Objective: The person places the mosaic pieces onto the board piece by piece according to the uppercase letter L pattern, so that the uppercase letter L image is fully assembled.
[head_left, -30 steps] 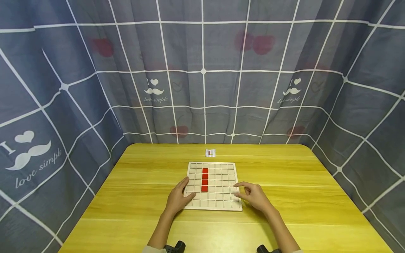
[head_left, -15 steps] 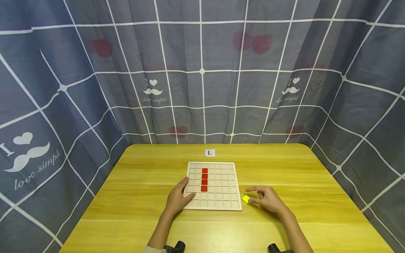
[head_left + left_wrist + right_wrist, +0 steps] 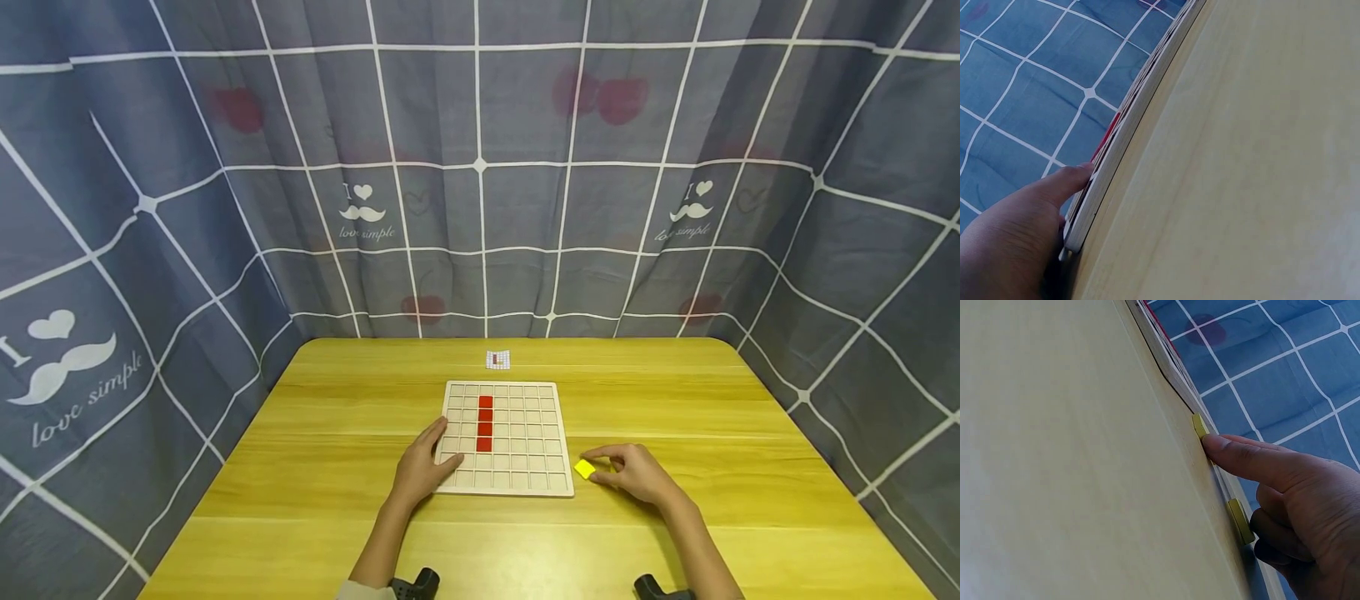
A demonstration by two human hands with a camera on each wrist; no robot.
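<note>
1. Your right hand (image 3: 636,475) pinches a yellow tile (image 3: 585,469) just right of the board (image 3: 528,467); second yellow tile (image 3: 1240,522) near your curled fingers.
2. Your left hand (image 3: 422,467), fingers relaxed, rests on board's left edge.
3. Four red tiles (image 3: 485,423), one board column.
4. Small printed card (image 3: 498,360) beyond, then curtain (image 3: 517,208).
</note>
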